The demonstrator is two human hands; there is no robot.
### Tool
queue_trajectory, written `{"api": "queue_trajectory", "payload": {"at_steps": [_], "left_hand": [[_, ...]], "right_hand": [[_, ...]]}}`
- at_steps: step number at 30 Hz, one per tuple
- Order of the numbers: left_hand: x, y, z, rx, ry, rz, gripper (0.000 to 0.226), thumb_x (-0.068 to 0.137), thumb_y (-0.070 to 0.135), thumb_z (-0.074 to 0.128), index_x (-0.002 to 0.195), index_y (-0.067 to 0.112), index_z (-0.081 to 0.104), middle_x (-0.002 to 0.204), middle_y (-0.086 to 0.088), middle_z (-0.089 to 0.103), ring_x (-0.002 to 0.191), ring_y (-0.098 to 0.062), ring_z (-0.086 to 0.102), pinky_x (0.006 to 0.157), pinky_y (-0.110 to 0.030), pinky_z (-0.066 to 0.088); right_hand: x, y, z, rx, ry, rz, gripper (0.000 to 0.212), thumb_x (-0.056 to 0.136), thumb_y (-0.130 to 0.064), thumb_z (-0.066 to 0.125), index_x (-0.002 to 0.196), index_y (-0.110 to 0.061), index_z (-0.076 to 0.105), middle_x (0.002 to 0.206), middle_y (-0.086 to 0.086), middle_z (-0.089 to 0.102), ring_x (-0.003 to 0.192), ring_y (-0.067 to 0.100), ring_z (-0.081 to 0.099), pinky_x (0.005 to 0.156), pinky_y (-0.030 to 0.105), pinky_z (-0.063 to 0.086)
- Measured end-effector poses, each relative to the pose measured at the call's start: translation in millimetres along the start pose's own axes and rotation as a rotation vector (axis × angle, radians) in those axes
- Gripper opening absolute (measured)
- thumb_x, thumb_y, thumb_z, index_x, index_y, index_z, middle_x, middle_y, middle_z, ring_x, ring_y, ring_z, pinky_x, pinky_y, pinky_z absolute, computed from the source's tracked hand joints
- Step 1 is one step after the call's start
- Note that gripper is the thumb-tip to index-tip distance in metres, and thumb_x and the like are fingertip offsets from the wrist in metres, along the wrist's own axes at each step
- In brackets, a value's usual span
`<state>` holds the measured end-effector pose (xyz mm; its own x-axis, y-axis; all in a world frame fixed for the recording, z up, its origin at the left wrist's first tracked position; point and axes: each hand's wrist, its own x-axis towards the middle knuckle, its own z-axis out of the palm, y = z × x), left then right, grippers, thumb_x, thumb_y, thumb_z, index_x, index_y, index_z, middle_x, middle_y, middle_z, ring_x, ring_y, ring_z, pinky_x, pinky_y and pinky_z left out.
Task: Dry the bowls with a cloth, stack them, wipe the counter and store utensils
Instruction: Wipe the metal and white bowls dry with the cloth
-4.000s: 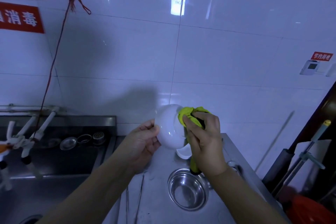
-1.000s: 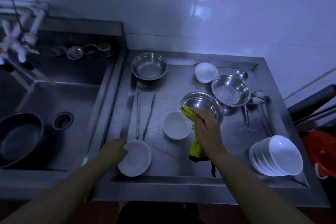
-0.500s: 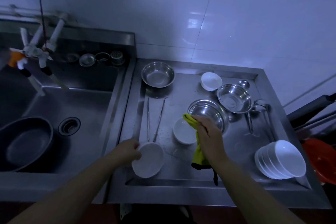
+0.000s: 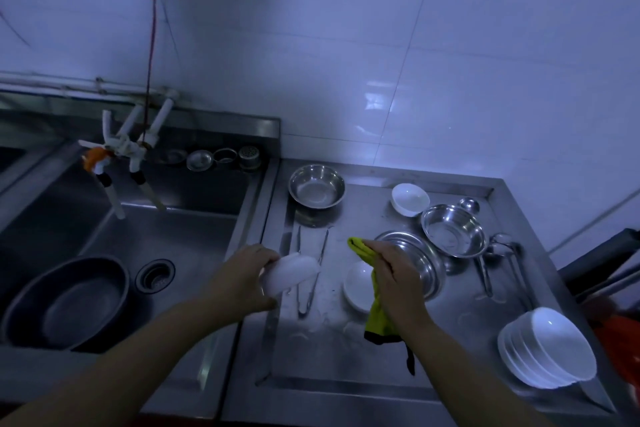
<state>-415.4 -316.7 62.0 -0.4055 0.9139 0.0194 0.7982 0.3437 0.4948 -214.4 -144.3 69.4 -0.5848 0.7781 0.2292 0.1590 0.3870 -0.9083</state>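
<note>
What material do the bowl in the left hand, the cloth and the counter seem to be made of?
The bowl in the left hand looks like glazed ceramic, possibly melamine: plain white, smooth and glossy. The cloth in the right hand looks like soft woven fabric: yellow-green, matte, hanging in limp folds. The counter looks like stainless steel: grey, brushed, with dull reflections.

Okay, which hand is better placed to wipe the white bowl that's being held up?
The right hand, most likely. It already grips the yellow cloth and sits just right of the bowl. The left hand is occupied holding that bowl tilted above the counter, so it serves better as the support.
</note>
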Motion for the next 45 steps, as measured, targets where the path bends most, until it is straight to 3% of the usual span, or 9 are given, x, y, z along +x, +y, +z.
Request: {"api": "queue_trajectory", "payload": {"at_steps": [6,10,14,18,23,31,37,40,45], "left_hand": [[-0.3,12.5,-45.1,-0.235,0.1,-0.023,0.063,0.057,0.034,0.084,0.106,0.042,0.045,0.104,0.028,0.046,0.097,0.004,0.051,0.068,-0.017,0.053],[10.9,27.8,-72.1,-0.426,0.256,-0.064,0.048,0.067,0.018,0.08,0.104,0.032,0.052,0.103,0.014,0.053,0.096,-0.004,0.056,0.069,-0.018,0.051],[20.4,54.9,-94.8,-0.722,0.331,-0.104,0.016,0.082,0.025,0.064,0.096,0.021,0.057,0.099,-0.007,0.057,0.087,-0.021,0.058,0.053,-0.018,0.048],[27.1,77.2,-111.9,-0.761,0.494,-0.105,0.056,0.068,0.049,0.046,0.097,0.003,0.061,0.098,-0.023,0.058,0.09,-0.036,0.056,0.075,-0.05,0.048],[37.0,89.5,-128.1,-0.536,0.621,-0.116,0.04,0.073,0.035,0.038,0.089,0.004,0.058,0.086,-0.013,0.056,0.08,-0.03,0.053,0.072,-0.048,0.044],[49.4,108.2,-119.7,-0.766,0.619,-0.087,0.023,0.074,0.033,0.04,0.086,0.023,0.058,0.088,-0.009,0.057,0.081,-0.026,0.053,0.07,-0.042,0.044],[57.3,104.3,-131.8,-0.692,0.427,0.042,0.025,0.075,0.033,0.042,0.092,0.029,0.061,0.092,-0.001,0.062,0.084,-0.016,0.057,0.073,-0.035,0.046],[61.9,103.8,-150.2,-0.476,0.051,0.096,0.03,0.072,0.039,0.044,0.094,0.029,0.062,0.09,0.002,0.063,0.081,-0.012,0.059,0.069,-0.031,0.048],[72.5,117.1,-176.6,-0.336,-0.186,0.084,0.036,0.073,0.046,0.048,0.096,0.023,0.064,0.089,0.005,0.063,0.079,-0.007,0.059,0.066,-0.022,0.044]], "right_hand": [[5.1,-24.0,10.6,-0.021,0.061,-0.107,0.032,0.092,-0.011,0.048,0.099,-0.042,0.052,0.101,-0.014,0.058,0.093,0.007,0.056,0.077,0.017,0.041],[16.5,-52.1,24.0,-0.06,0.094,-0.489,0.02,0.09,-0.014,0.046,0.106,-0.015,0.058,0.115,0.005,0.049,0.109,0.006,0.048,0.093,0.019,0.042],[37.1,-89.7,39.5,-0.236,0.099,-0.809,0.025,0.101,-0.027,0.039,0.117,-0.014,0.052,0.126,0.009,0.038,0.123,0.021,0.042,0.106,0.031,0.037],[62.3,-115.7,40.8,-0.653,0.082,-1.129,0.03,0.092,-0.022,0.051,0.114,-0.006,0.064,0.119,0.015,0.058,0.119,0.029,0.047,0.102,0.051,0.043],[62.6,-115.6,26.2,-0.804,-0.126,-1.14,0.051,0.088,-0.043,0.054,0.122,-0.005,0.061,0.115,0.012,0.063,0.117,0.028,0.053,0.113,0.053,0.027],[30.8,-127.9,53.1,-0.553,0.048,-0.959,0.04,0.083,-0.03,0.065,0.117,-0.007,0.064,0.109,0.01,0.065,0.104,0.022,0.058,0.1,0.034,0.045],[53.1,-117.5,12.8,-0.759,-0.006,-1.299,0.027,0.09,-0.024,0.062,0.114,-0.015,0.069,0.111,0.008,0.069,0.107,0.022,0.063,0.094,0.036,0.051],[76.5,-115.7,-15.5,-0.809,-0.103,-1.575,0.015,0.092,-0.018,0.061,0.095,-0.017,0.076,0.101,0.006,0.072,0.104,0.022,0.065,0.098,0.041,0.048],[88.6,-121.1,-15.5,-0.784,-0.216,-1.62,0.013,0.086,-0.017,0.064,0.093,-0.013,0.075,0.098,0.009,0.07,0.105,0.028,0.063,0.107,0.048,0.039]]}}
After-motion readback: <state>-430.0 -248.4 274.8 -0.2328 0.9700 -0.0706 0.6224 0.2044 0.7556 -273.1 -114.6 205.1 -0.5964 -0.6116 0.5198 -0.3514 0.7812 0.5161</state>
